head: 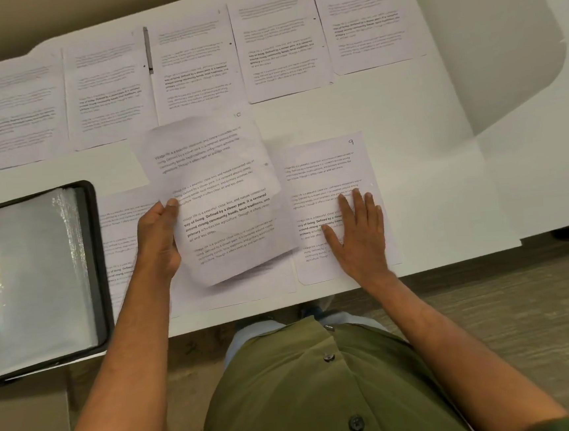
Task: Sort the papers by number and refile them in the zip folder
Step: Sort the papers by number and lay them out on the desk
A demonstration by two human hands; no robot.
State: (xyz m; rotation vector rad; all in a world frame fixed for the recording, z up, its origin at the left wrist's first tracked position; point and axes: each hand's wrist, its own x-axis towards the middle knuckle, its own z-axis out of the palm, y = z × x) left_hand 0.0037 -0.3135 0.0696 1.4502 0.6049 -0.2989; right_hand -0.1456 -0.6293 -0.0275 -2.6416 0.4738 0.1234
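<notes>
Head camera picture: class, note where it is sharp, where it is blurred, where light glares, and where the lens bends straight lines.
Head view: print is sharpest on the sheet held in the left hand and the page under the right hand; the far row of pages is soft and unreadable; the folder sleeve shows streaks of glare; the table edge bows from wide-angle distortion.

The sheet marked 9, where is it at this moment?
In the head view, the sheet marked 9 lies flat near the table's front edge, right of centre, under the right hand and just right of the sheet lifted by the left hand.
</notes>
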